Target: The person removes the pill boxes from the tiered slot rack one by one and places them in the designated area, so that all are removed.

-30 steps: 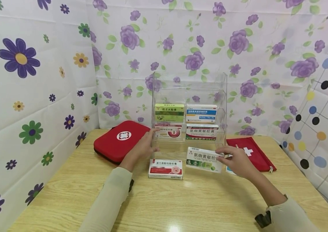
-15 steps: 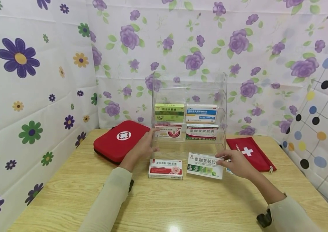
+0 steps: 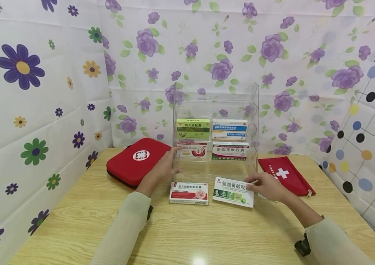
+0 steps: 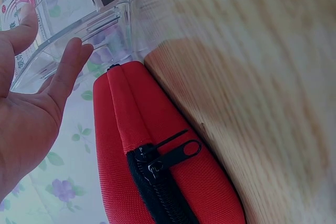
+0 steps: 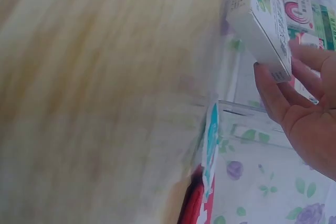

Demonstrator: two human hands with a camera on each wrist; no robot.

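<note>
**White box held low at the clear rack**

The flat white cardboard box with a green picture strip is low in the frame, right of the middle. It tilts in front of the tall clear plastic rack. The right hand pinches its right end between thumb and fingers. The step seems to be putting this box in the lowest row; I cannot tell if its bottom edge touches anything. The next move would call for turning it straight, setting it down softly and then letting go.

Just left of it is a red and white cardboard box. The left hand is spread at the rack's left side, maybe to stop it sliding. Four more small boxes stand in two rows mid-frame. A red zip case lies on the left of the wooden worktop, and a flat red pouch on the right.
</note>
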